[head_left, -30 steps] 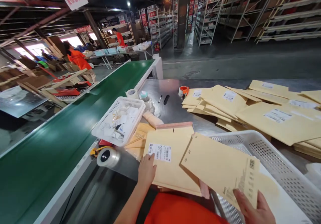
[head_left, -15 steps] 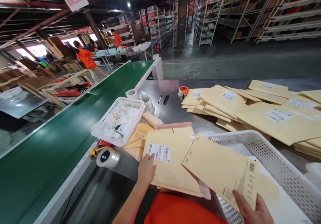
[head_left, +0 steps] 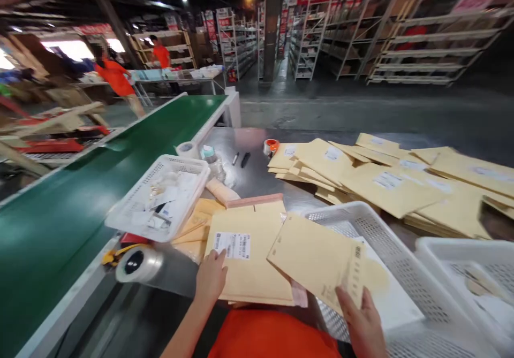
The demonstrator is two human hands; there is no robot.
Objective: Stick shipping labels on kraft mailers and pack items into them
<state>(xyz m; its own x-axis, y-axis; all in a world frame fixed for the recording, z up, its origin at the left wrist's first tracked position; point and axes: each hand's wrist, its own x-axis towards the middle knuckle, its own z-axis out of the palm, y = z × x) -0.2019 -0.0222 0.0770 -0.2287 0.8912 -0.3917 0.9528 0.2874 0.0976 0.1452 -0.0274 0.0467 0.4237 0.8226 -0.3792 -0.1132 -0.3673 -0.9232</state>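
We see our right hand (head_left: 361,323) low at the near edge, its grip pinching the near right corner of a padded envelope (head_left: 317,259), thumb on top and the other fingers hidden beneath. That envelope hangs tilted above the near left corner of a white basket (head_left: 405,251), partly overlapping the labelled envelope (head_left: 249,261) lying flat on the steel tabletop (head_left: 265,173). Our left hand (head_left: 211,280) rests flat on that labelled envelope, fingers loosely spread and touching just below its barcode label (head_left: 233,244); it pinches nothing. To the left sit a smaller white tray (head_left: 120,220) of slips and a roll of clear tape (head_left: 138,264) beside the green conveyor belt (head_left: 76,197). A loose heap of envelopes (head_left: 385,181) lies farther back on the right, well apart from both hands.
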